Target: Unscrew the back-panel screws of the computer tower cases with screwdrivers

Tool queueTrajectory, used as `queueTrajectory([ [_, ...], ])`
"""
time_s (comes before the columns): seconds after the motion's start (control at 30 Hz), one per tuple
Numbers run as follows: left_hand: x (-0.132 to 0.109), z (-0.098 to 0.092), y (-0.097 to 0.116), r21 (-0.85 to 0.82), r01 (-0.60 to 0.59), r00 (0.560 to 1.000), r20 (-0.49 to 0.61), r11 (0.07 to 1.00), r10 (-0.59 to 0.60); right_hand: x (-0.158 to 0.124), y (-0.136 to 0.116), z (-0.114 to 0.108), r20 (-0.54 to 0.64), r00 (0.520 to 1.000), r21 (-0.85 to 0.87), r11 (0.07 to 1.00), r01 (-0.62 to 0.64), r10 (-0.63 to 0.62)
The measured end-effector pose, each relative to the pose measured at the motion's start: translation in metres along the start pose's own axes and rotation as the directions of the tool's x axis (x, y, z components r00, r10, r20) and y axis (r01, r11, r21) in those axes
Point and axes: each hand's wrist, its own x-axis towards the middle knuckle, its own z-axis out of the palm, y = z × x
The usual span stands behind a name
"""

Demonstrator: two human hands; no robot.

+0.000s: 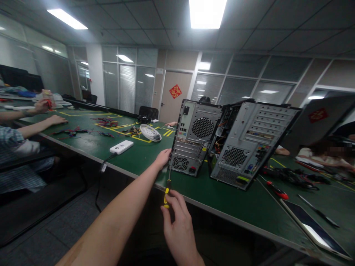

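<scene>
A computer case point(185, 146) stands upright on the green table, its back panel with vents and ports facing me. My left hand point(163, 159) rests against the left side of this case; its fingertips are hidden by the case edge. Below it, my right hand point(179, 218) is closed around a yellow-and-black screwdriver point(166, 194). The screwdriver's shaft points up to the lower left edge of the back panel; whether the tip touches a screw is too small to tell. Just to the right stands a second computer case point(235, 151), tilted in view, its left side open.
A white power bank-like box point(121, 147) with a cable lies left. Behind it are a white round cover point(150, 133) and wires. To the right lie a red-and-black screwdriver point(277, 190), a tablet point(313, 227) and black cables point(291, 176). Other people sit around the table point(194, 190).
</scene>
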Motion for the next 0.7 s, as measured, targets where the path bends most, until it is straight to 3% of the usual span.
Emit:
queueTrajectory([
  [0.7, 0.0060, -0.0016, -0.0104, -0.002, -0.007, 1.000, 0.015, 1.000, 0.007, -0.0022, 0.0047, 0.0075, -0.046, 0.995, 0.110, 0.990, -0.088, 0.094],
])
